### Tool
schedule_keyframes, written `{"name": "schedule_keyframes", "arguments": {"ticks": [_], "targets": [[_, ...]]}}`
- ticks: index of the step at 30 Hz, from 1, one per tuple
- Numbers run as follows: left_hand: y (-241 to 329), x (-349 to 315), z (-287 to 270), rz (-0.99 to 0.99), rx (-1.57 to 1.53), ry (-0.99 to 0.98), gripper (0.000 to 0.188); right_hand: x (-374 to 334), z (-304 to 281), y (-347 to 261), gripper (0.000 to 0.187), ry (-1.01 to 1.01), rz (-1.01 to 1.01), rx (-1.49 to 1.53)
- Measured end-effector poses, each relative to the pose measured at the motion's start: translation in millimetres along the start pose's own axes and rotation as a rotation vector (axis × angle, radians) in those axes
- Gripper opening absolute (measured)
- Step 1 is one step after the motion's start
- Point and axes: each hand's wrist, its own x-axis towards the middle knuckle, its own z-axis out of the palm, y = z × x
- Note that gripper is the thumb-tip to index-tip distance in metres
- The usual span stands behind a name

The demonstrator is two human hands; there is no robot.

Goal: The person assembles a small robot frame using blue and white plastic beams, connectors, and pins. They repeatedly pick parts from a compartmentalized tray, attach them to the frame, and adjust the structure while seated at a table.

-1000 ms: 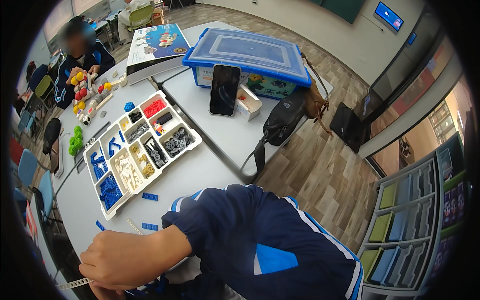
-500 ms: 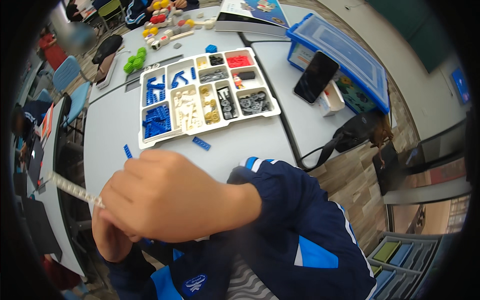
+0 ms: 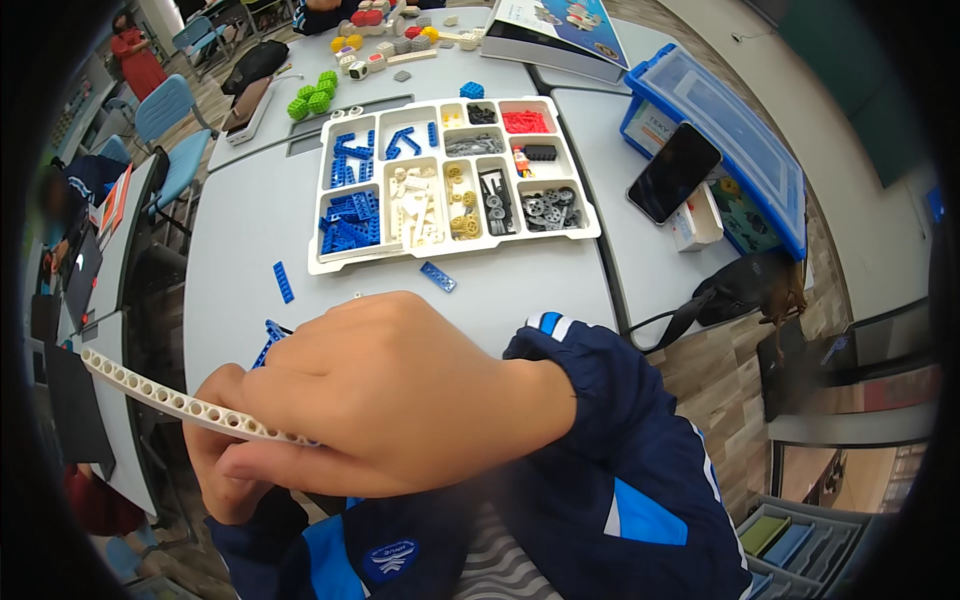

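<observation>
My right hand (image 3: 390, 390) is closed on a long white studless beam (image 3: 165, 400) with a row of round holes. The beam sticks out to the left, its inner end covered by my fingers. Below and behind it is my left hand (image 3: 225, 480), curled and mostly covered by the right one; what it grips is hidden. A blue building piece (image 3: 270, 340) shows just beyond my knuckles, and I cannot tell whether it joins the beam. Two loose blue pieces lie farther off: a narrow beam (image 3: 284, 282) and a flat plate (image 3: 438, 277).
A white sorting tray (image 3: 590, 222) holds blue, white, grey, black and red parts. Green balls (image 3: 313, 96) and a blue one (image 3: 472, 90) sit beyond it. At right are a phone (image 3: 675, 173), a blue-lidded box (image 3: 735, 150) and a black bag (image 3: 735, 290). A book (image 3: 550, 50) lies at the back.
The white beam has swung lower at its inner end and shows more of its holes. My right hand has shifted slightly right in view. The blue piece beyond the knuckles has come into sight.
</observation>
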Motion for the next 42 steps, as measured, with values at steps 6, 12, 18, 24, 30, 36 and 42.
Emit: {"name": "schedule_keyframes", "arguments": {"ticks": [6, 12, 18, 24, 30, 36, 42], "targets": [[-5, 12, -3, 0.040, 0.117, 0.110, 0.029, 1, -4, 11, 0.023, 0.087, -0.079, -0.013], [-7, 33, -17, 0.099, 0.193, -0.116, 0.017, 0, -24, 7, 0.024, -0.079, 0.021, -0.178], [5, 41, -20, 0.189, 0.316, -0.240, 0.010, 10, -56, 11, 0.025, 0.482, -0.129, -0.099], [-4, 95, -15, -0.114, 0.147, -0.159, 0.018, 2, -127, 7, 0.029, 0.592, 0.103, -0.115], [-6, 136, 9, -0.394, -0.010, -0.134, 0.040, 0, -150, 2, 0.031, 0.670, 0.192, -0.166], [-16, 186, 54, -0.420, 0.387, -0.274, 0.027, -34, -188, 16, 0.033, 0.906, 0.205, -0.486], [-51, 241, 79, -0.275, 0.823, -0.565, 0.031, -50, -228, 9, 0.024, 0.839, 0.121, -0.273]]}}
